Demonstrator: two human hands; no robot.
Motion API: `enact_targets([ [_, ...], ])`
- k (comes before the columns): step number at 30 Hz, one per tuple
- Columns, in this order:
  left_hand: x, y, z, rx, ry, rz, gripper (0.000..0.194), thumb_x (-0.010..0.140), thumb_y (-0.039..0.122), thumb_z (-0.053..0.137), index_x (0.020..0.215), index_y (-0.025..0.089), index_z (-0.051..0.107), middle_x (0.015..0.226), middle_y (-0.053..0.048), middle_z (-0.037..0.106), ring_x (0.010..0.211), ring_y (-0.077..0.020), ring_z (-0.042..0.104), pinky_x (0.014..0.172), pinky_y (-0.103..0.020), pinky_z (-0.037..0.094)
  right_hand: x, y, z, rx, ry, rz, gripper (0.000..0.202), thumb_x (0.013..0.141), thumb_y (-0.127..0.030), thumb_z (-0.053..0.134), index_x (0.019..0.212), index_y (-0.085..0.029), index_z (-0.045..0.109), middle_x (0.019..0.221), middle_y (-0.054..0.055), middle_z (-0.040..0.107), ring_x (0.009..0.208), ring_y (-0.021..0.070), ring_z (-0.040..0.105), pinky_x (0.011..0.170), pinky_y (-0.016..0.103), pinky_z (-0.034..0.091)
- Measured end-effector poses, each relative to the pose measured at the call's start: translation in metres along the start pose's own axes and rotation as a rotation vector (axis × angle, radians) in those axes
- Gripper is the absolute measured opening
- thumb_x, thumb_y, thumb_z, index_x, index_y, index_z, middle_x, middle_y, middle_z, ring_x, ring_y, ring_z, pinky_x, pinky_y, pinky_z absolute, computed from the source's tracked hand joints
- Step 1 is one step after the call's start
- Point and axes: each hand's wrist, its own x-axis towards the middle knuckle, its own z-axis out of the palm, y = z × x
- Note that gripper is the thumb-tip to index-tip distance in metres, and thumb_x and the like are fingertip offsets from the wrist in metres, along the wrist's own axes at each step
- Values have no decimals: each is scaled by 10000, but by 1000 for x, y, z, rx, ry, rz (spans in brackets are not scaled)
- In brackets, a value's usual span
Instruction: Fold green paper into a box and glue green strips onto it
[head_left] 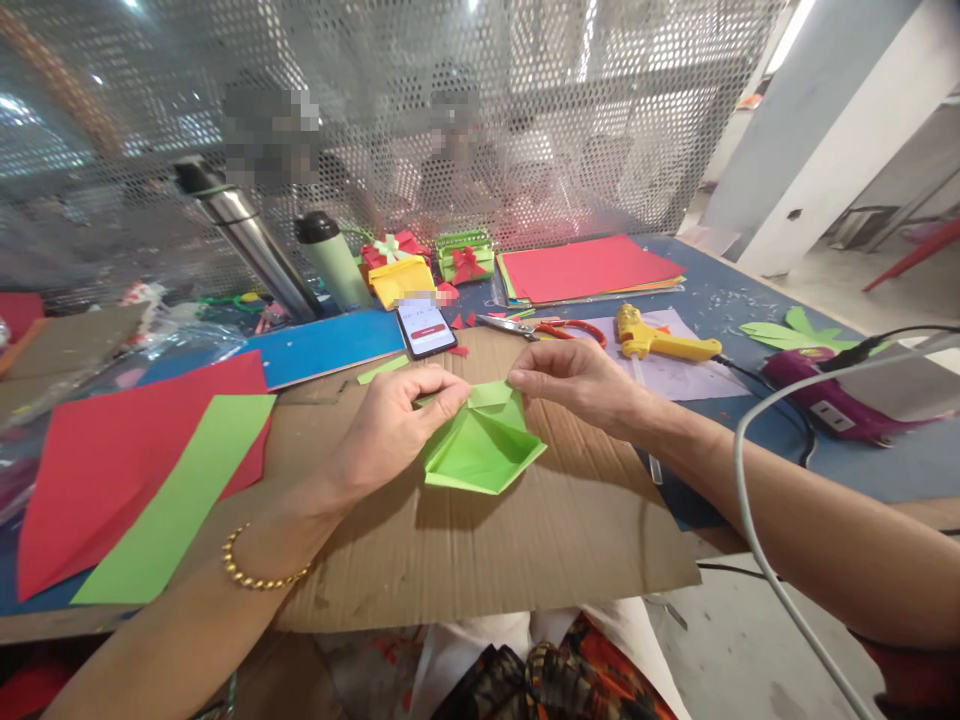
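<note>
A folded green paper pouch (486,455) is held up over the brown cardboard sheet (480,560), its open mouth facing me. My left hand (409,415) pinches its upper left corner between thumb and fingers. At the upper right corner my right hand (566,378) grips it the same way. Between the two hands runs a narrow folded flap of the pouch. Just beyond my right hand lie scissors (577,330) with red handles. A phone (426,328) with a lit screen lies behind my left hand.
On the left are red paper (150,440) and a green strip (180,500). Two bottles (240,235) stand at the back. A yellow glue gun (667,343), purple power strip (825,400) and hanging white cable (742,480) are right. Paper sheets (592,268) lie against the mesh.
</note>
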Motion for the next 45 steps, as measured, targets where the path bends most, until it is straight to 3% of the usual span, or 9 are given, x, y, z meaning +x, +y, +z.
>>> enact_targets([
  [9,2,1,-3,77,-32,29,347,906,410,605,699,164,736,756,-47,725,684,-156,603,601,-256,439,-2,1,-1,-145,-19,-55,390,948,-451,556,673,-183,627,675,8,643,657,123,559,668,286,418],
  [13,1,1,-3,48,-7,7,278,881,382,636,786,172,791,757,-29,740,689,-149,612,622,-247,457,-2,1,0,-152,-16,-44,409,955,-507,562,704,-190,628,702,14,655,682,136,579,680,287,437],
  [20,-1,7,2,36,74,-66,236,852,351,642,739,191,773,760,-23,766,680,-162,638,631,-259,483,-4,-6,4,-134,73,-61,572,998,-670,449,794,-180,661,736,37,674,702,145,620,683,276,470],
  [23,-2,6,6,30,86,-13,233,860,344,640,730,203,773,740,-15,755,680,-164,636,642,-265,487,-6,-8,10,-238,57,-43,579,941,-712,528,759,-177,658,694,18,628,648,130,552,607,269,403],
  [27,-3,4,9,40,56,10,223,851,336,651,737,198,785,693,-9,715,645,-151,608,610,-255,468,-7,-4,17,-118,21,18,502,858,-661,653,719,-179,646,646,-6,580,617,120,490,573,265,373],
  [31,-3,5,6,32,21,12,228,853,324,649,755,181,796,705,-19,724,652,-148,619,606,-248,463,-7,0,17,-43,6,13,413,848,-565,686,734,-169,668,656,-5,582,635,121,496,600,272,387],
  [37,-2,6,7,29,20,53,240,857,327,638,740,172,779,696,-19,713,635,-142,596,605,-250,459,-5,-4,11,-164,-19,-32,502,909,-638,605,719,-174,623,649,-7,544,622,114,463,572,271,342],
  [45,-4,6,14,11,5,24,243,859,353,637,725,173,730,721,-28,727,657,-149,617,589,-244,460,-8,-11,18,-240,-3,-78,428,906,-557,639,716,-174,660,635,-12,576,610,105,474,565,255,337],
])
